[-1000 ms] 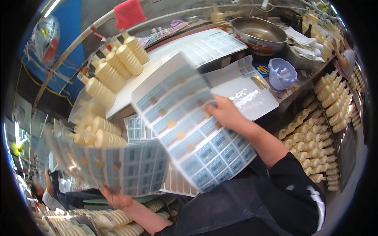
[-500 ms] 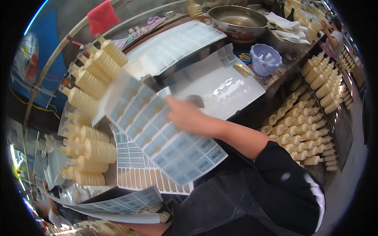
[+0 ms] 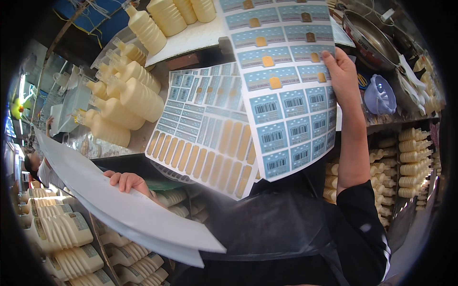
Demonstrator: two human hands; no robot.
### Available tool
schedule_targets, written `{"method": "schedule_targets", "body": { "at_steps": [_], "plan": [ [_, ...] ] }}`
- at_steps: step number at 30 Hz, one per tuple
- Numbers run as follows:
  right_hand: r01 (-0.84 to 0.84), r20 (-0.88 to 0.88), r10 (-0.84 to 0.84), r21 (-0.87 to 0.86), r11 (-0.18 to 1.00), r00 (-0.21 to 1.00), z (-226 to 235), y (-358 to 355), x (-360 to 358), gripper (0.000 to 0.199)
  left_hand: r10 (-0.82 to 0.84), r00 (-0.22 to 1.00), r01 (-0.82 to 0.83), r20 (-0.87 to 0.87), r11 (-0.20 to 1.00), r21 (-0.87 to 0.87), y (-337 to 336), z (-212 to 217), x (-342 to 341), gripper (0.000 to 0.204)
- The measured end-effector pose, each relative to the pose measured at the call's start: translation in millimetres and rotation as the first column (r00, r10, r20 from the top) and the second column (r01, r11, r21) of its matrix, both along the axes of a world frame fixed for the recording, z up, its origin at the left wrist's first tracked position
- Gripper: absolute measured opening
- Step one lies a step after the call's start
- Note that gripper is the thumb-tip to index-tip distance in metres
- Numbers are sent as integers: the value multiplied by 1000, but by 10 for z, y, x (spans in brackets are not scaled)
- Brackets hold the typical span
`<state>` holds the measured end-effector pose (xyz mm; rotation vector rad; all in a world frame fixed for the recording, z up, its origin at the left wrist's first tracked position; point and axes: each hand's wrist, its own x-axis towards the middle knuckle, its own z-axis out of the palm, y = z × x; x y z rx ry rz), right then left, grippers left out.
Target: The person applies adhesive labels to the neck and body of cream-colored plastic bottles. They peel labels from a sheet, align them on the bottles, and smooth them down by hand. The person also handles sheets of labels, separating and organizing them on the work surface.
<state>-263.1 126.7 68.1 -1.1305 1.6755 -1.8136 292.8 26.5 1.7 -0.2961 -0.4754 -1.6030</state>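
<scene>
My right hand (image 3: 342,76) pinches the right edge of a label sheet (image 3: 291,86), with the thumb on its printed face. The sheet hangs upright, with blue labels, gold shapes and rows of barcodes. Behind its lower left side, more printed label sheets (image 3: 198,119) lie on the table, some with long gold strips. At the lower left my left hand (image 3: 128,182) curls its fingers over the edge of a few large sheets of paper (image 3: 129,214), blank white sides up; its thumb is hidden under them.
Cream ribbed bottles (image 3: 138,97) stand at the table's left, with more (image 3: 179,12) at the back. A purple basket (image 3: 380,95) and a metal pan (image 3: 372,35) are on the right. Racks of bottles (image 3: 62,233) fill the lower left. Another person (image 3: 45,169) is at the far left.
The view has turned. My right hand has raised its label sheet, which now faces me. The sheets in my left hand have tipped from printed side to blank side, and that hand has come into sight.
</scene>
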Motion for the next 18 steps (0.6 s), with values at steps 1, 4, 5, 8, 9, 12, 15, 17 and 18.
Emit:
{"method": "schedule_targets", "body": {
  "at_steps": [1,4,5,8,9,12,15,17,18],
  "plan": [
    [43,-149,-35,49,998,988,-8,-2,41,25,-8,1000,8,-6,1000,18,-1,-15,-41,45],
    [87,-458,-34,96,992,888,-34,-226,413,26,5,999,-8,46,997,73,106,-3,-22,44],
    [59,-487,-13,79,995,873,-115,-317,523,26,-25,998,21,53,997,80,95,-40,-16,43],
    [-56,-471,239,370,927,849,-142,-516,960,29,-148,987,142,57,986,89,6,-162,82,41],
    [-92,-623,277,313,945,731,-247,-563,1064,28,-166,984,161,59,984,80,-3,-216,141,40],
    [-236,-647,396,324,916,651,-539,-700,1325,25,-109,992,101,69,989,111,36,-212,76,39],
    [-262,-540,551,521,812,636,-351,-650,1496,34,-100,993,92,67,989,118,4,-274,118,39],
    [-301,-522,574,517,801,631,-407,-637,1556,40,-105,993,98,47,985,141,-15,-344,208,39],
    [-323,-513,588,515,794,626,-425,-635,1561,43,-131,991,131,-4,982,137,-34,-396,237,44]
  ]
}}
